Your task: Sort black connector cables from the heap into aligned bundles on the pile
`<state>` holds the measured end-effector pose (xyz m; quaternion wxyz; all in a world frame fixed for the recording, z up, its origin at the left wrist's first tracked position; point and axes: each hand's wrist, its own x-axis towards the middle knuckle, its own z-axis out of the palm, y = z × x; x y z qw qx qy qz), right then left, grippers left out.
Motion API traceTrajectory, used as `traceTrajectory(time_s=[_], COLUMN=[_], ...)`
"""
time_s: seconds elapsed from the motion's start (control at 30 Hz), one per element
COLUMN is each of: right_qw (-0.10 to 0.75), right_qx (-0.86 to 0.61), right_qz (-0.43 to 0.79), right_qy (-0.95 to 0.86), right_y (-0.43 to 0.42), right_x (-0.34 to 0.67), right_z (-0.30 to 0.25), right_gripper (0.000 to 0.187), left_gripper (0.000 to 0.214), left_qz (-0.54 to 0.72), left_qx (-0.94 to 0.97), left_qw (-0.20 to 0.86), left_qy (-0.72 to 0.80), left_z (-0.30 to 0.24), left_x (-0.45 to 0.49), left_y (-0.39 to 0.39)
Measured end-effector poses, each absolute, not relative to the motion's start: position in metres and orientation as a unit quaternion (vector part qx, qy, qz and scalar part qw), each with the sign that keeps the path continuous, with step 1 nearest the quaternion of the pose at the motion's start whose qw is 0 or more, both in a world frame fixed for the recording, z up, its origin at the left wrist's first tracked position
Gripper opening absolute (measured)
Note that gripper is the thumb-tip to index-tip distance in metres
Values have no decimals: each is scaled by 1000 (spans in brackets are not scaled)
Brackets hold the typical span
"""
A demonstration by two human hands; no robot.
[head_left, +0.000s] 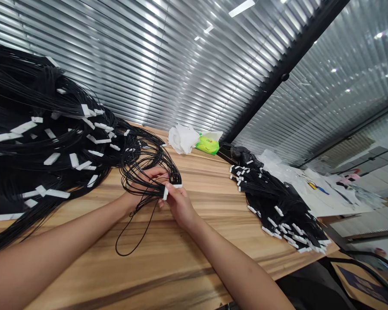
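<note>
My left hand [145, 186] is closed round a bunch of thin black cords [148, 161] that loop out from a big tangled heap [35, 142] on the left of the wooden table [194, 241]. My right hand [177, 202] pinches a small white tag [166, 192] at the end of these cords, just right of my left fingers. Both hands meet over the table's middle. One loose black loop [129, 245] trails down toward me from the bunch.
A second, tidier pile of black cords with white tags [278, 206] lies at the table's right edge. A crumpled white tissue [183, 138] and a green packet [208, 144] sit at the back. Clear plastic bags and papers [313, 185] lie further right. Ribbed metal blinds stand behind.
</note>
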<state>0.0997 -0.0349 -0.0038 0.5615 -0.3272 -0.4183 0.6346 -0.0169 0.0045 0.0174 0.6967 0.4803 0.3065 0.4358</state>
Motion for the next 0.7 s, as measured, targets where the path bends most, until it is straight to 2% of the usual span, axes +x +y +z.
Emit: traceTrajectory(time_s=[0.17, 0.27, 0.37, 0.47, 0.53, 0.63, 0.7], right_qw=[566, 597, 628, 646, 656, 665, 661], right_qx=[-319, -347, -405, -441, -452, -467, -478], right_qz=[622, 574, 497, 424, 387, 359, 354], right_qy=[-436, -441, -440, -457, -465, -460, -457], right_y=[-33, -29, -26, -26, -27, -28, -27], right_x=[100, 102, 107, 111, 112, 112, 112], right_z=[-6, -6, -5, -3, -1, 1, 0], right_gripper=[32, 33, 38, 44, 47, 50, 51], left_gripper=[26, 26, 34, 22, 17, 14, 10], left_qz=[438, 478, 560, 615, 616, 635, 661], left_qx=[475, 475, 477, 461, 445, 409, 414], left_qw=[698, 680, 609, 540, 537, 526, 473], left_qy=[308, 291, 297, 343, 367, 392, 410], left_z=[8, -1, -9, -13, -14, -11, -7], left_x=[-15, -14, -16, -19, -20, -21, -22], left_y=[8, 16, 26, 35, 37, 36, 30])
